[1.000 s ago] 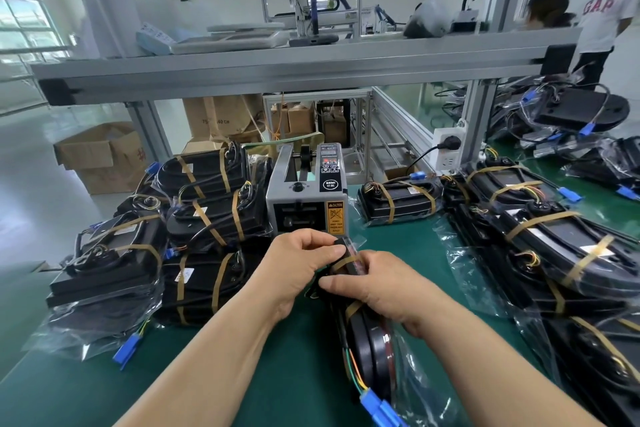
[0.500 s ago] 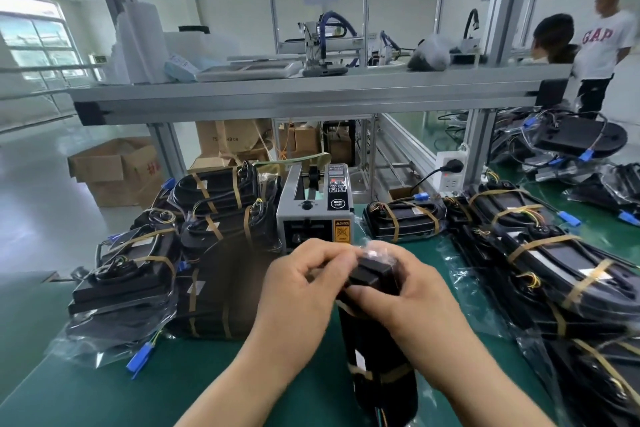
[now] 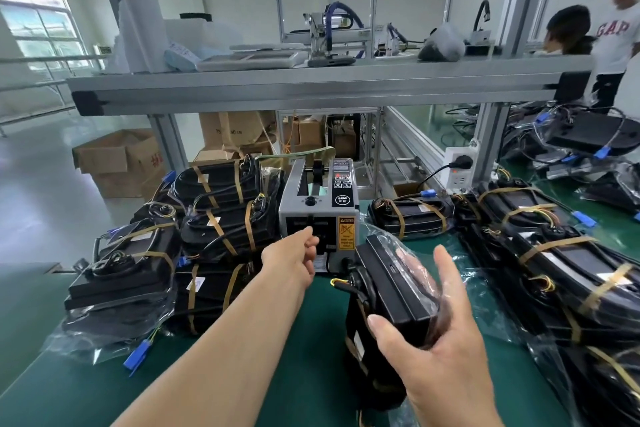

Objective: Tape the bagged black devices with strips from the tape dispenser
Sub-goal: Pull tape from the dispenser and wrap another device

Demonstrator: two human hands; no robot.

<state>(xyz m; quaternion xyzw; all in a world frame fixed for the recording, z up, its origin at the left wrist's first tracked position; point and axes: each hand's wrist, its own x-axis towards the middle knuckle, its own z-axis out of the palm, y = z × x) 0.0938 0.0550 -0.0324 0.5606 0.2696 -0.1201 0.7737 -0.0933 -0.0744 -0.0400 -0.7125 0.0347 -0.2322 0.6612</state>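
Note:
My right hand (image 3: 443, 357) grips a bagged black device (image 3: 391, 288) and holds it upright on the green mat, thumb on its near end and fingers along its right side. Clear plastic wraps the device, and a tan tape band shows low on it. My left hand (image 3: 294, 256) reaches forward to the outlet slot of the grey tape dispenser (image 3: 318, 204). The fingertips sit at the slot, hidden behind the hand, and I see no strip there.
Taped, bagged devices are stacked at the left (image 3: 221, 229) and piled along the right (image 3: 554, 270); one lies behind the dispenser (image 3: 412, 215). An aluminium shelf beam (image 3: 311, 90) crosses overhead. Bare green mat (image 3: 277, 374) lies near me. Two people stand far right (image 3: 616, 38).
My left hand let go of the device and moved forward to the dispenser outlet. The device, held by both hands before, now stands in my right hand alone, turned end-up.

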